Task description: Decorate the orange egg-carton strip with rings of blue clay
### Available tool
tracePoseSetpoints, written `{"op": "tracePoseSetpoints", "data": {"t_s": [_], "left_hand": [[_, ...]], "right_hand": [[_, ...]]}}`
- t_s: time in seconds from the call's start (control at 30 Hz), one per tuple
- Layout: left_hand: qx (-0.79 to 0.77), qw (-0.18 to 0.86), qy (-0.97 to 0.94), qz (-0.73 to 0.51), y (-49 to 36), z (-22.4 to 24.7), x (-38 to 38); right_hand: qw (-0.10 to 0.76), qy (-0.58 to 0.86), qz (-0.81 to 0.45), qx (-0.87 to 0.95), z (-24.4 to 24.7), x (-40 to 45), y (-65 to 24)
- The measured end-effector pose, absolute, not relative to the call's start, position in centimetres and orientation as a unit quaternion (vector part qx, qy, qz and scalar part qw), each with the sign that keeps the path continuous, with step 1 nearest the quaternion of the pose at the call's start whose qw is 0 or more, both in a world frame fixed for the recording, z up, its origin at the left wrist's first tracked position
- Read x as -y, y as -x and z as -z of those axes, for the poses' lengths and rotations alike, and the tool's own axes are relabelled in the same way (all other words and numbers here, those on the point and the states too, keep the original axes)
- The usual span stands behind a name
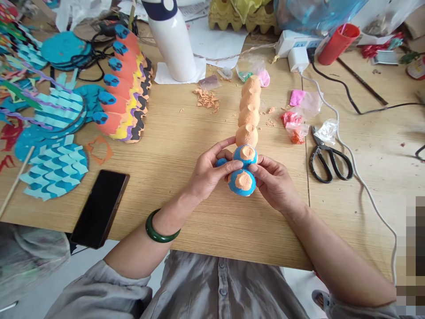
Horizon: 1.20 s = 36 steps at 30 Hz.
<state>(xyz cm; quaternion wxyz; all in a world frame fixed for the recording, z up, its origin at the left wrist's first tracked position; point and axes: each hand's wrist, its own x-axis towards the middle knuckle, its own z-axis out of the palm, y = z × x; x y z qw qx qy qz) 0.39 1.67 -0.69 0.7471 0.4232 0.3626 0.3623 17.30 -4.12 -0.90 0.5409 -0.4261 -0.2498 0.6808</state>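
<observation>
Foam balls (249,116), six in touching line, four orange, two blue, long axis pointing forward on table (172,212), left hand (212,170) and right hand (274,184) fingers grasping blue balls (242,182) at near end

strip of molded-pulp cups (249,116) | four bare orange cups, far end, reaching away beyond the fingertips | two blue cups (245,170) with orange tips, between left hand (210,170) and right hand (272,181) fingers | small blue cup (220,162) partly hidden behind left fingers
</observation>
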Motion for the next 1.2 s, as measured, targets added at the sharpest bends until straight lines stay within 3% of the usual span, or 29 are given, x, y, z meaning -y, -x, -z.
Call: {"op": "tracePoseSetpoints", "data": {"t_s": [0.33,0.63,1.2], "left_hand": [[-0.352,0.731,-0.463,-0.356,-0.3,1.2,-1.6],[-0.363,0.769,-0.361,-0.382,-0.6,1.2,-1.6],[-0.344,0.8,-0.356,-0.34,-0.4,1.8,-1.7]], "right_hand": [[0.537,0.441,-0.673,0.252,0.7,4.0,-17.2],[0.54,0.413,-0.691,0.247,1.5,3.7,-17.5],[0.542,0.427,-0.677,0.256,0.8,3.7,-17.8]]}}
